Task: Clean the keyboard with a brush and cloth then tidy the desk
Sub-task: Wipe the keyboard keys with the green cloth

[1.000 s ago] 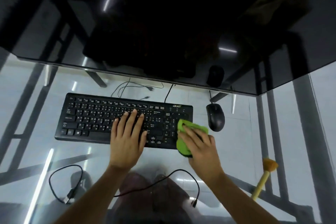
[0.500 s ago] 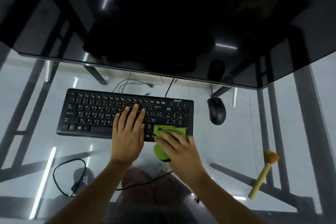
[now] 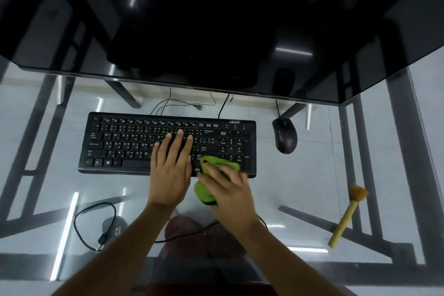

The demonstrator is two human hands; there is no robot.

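Observation:
A black keyboard (image 3: 125, 144) lies across the middle of the glass desk (image 3: 312, 175). My left hand (image 3: 171, 168) rests flat on its keys right of centre, fingers spread. My right hand (image 3: 230, 190) presses a green cloth (image 3: 204, 191) onto the keyboard's near edge, below the arrow keys and number pad; the cloth hangs over the edge onto the glass. A brush (image 3: 348, 216) with a pale wooden handle and orange bristles lies on the desk at the right, away from both hands.
A black mouse (image 3: 285, 135) sits right of the keyboard. A dark glass shelf (image 3: 216, 31) overhangs the far side. A looped black cable (image 3: 96, 226) with a plug lies near left; another cable runs under my right wrist.
My right hand slid the green cloth leftward from the number pad to the keyboard's lower edge near the arrow keys. My left hand stayed flat on the keys.

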